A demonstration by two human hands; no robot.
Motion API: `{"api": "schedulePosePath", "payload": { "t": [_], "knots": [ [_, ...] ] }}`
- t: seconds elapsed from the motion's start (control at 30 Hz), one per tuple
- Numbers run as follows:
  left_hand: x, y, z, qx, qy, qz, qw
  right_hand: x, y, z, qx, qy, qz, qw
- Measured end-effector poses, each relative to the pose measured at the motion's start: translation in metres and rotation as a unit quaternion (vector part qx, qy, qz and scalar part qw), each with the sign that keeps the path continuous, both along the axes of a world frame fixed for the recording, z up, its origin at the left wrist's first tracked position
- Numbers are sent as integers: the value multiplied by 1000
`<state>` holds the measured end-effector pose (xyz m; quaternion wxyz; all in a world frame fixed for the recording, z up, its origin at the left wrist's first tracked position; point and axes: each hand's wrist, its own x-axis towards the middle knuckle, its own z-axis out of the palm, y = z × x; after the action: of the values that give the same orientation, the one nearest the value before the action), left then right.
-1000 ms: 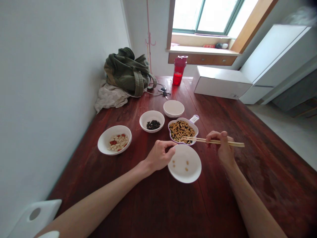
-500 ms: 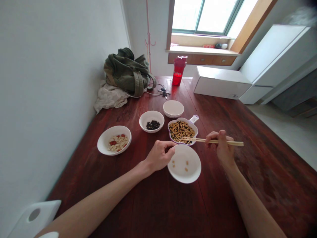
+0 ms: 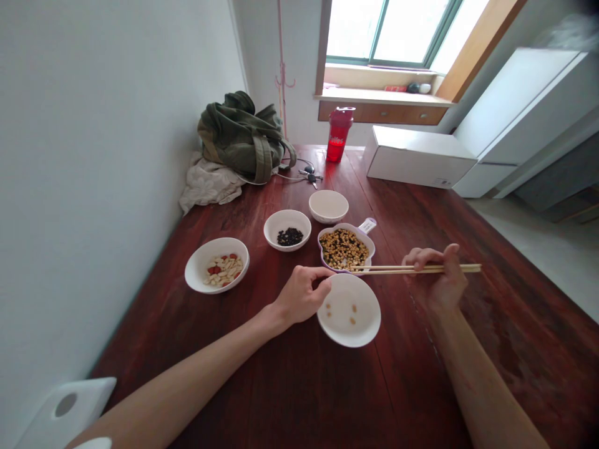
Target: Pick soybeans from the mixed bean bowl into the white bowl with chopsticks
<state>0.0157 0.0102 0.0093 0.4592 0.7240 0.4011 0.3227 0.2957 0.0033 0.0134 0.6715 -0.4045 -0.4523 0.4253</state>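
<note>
Your right hand (image 3: 437, 280) keeps a clenched grip on the wooden chopsticks (image 3: 397, 269), and has slid rightward since a moment ago. Their tips now sit at the near rim of the lobed dish (image 3: 371, 252), and nothing shows between them. Your left hand (image 3: 302, 296) grasps the rim of the white bowl (image 3: 346, 332), which holds a few yellow beans (image 3: 354, 308). The dish, just beyond it, is heaped with yellow and black beans (image 3: 344, 248). Further along the table (image 3: 290, 399) stand a bowl of black beans (image 3: 289, 237), a pale bowl (image 3: 328, 206), and, toward the wall-side edge, a bowl of peanuts (image 3: 223, 270). A red bottle (image 3: 338, 134) stands at the far end.
</note>
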Motion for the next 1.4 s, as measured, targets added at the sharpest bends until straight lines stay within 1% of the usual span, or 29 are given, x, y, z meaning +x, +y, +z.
{"api": "schedulePosePath", "payload": {
  "t": [0.1,0.23,0.33,0.6,0.7,0.83,0.93,1.03,1.17,1.27,1.4],
  "knots": [
    [0,0,1,1,1,-1,1000,-1,-2,4,-16,1,26,1000],
    [0,1,0,4,5,-3,1000,1,0,1,-13,14,21,1000],
    [0,1,0,2,5,-4,1000,3,1,-1,-10,6,15,1000],
    [0,0,0,-3,3,-4,1000,-1,-2,3,-58,-29,53,996],
    [0,1,-1,-2,1,-4,1000,1,0,2,-47,-8,30,998],
    [0,1,-1,4,-2,-3,1000,4,4,0,-22,23,-46,998],
    [0,1,-1,2,-1,-4,1000,3,4,-3,-42,-2,-89,995],
    [0,1,-1,-1,-3,-4,1000,-1,1,-7,-66,-48,-83,993],
    [-1,1,-2,-5,-6,-6,1000,-3,-2,-9,-73,-102,-46,991],
    [-1,1,-3,-5,-3,-5,1000,-6,-2,-7,-71,-89,-38,993],
    [-1,1,-4,-5,-3,-6,1000,-13,-2,-5,-79,-62,-49,994]
  ]
}}
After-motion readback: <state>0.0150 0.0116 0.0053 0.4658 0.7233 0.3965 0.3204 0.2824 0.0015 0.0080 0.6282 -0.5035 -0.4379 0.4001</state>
